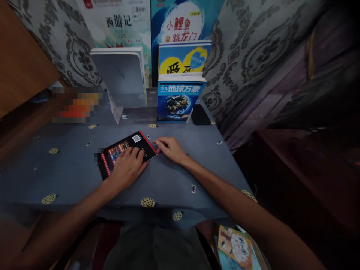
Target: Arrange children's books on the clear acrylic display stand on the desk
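A black book (pixel 146 147) with red edging lies on the cloth-covered table, turned at an angle. Its upward face carries a white barcode and small colour pictures. My left hand (pixel 128 163) rests on top of it, palm down, fingers laid over the cover and covering part of the pictures. At the book's right edge is my right hand (pixel 170 148), its fingers slightly bent and apart, the fingertips at or very near the red border. Whether they touch it I cannot tell.
Behind stands a stand (pixel 135 114) with an upright grey-backed book (pixel 123 78) and a blue globe-cover book (pixel 177 101). A yellow-and-blue book (pixel 180 58) and large posters rise behind. A dark flat object (pixel 200 114) lies to the right. More books (pixel 236 247) sit below the table's front edge.
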Demonstrator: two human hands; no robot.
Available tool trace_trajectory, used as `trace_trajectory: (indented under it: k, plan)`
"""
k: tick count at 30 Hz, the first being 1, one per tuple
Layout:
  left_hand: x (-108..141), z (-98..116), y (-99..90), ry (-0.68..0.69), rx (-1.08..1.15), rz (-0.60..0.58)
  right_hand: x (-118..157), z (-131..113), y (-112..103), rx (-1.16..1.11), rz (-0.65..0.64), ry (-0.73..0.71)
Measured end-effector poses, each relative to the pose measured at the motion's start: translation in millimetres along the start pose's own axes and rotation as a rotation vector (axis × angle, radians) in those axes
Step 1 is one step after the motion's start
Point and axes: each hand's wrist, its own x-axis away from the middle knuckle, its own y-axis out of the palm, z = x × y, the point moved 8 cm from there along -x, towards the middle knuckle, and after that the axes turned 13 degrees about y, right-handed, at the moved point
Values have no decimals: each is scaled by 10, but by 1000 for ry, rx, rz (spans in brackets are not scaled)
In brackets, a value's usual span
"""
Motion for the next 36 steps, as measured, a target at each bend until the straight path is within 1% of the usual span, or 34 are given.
trace_trajectory:
  k: [2, 4, 8, 10, 13, 17, 26, 29, 31, 36]
  plan:
    - [-21, 11, 39, 5, -15, -21, 5, -6, 1, -4, -12, -1]
    - [-16, 16, 61, 13, -23, -20, 4, -13, -14, -5, 5, -11]
    - [7, 6, 77, -14, 43, 32, 5, -23, -89, -14, 99, -51]
    - [9, -2, 71, -28, 77, 64, 9, -23, -116, -33, 124, -67]
    - [-3, 11, 38, -8, 41, 87, 13, -26, -127, -43, 126, -75]
    - [-21, 31, 1, 18, -32, 71, 31, -59, -151, -41, 150, -106]
    - [-35, 27, 5, -6, 10, 56, 72, -130, -173, -70, 166, -155]
    - [-32, 43, 0, 11, -10, 79, 97, -179, -161, -68, 148, -190]
    - [-20, 50, 2, 15, -30, 108, 107, -198, -134, -21, 129, -210]
    - [14, 54, 33, -8, -8, 147, 96, -168, 12, 239, 38, -259]
